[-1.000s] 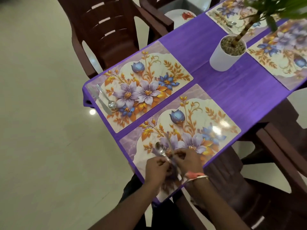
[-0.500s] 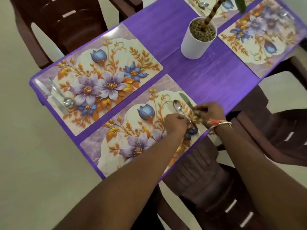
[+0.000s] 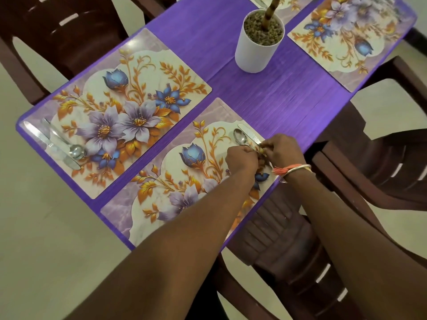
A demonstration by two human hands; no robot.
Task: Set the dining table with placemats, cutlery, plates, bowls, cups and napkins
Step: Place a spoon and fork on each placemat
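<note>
So in the last second both hands have carried the cutlery from the middle of the near placemat [image 3: 120,211] over to its right end. The left hand [image 3: 241,158] is curled round the spoon [image 3: 240,136] handle and the right hand [image 3: 283,152] pinches the knife [image 3: 250,134] handle, knife just right of the spoon. Looks like final straightening for this setting. No plates, bowls, cups or napkins are in view yet.
</note>
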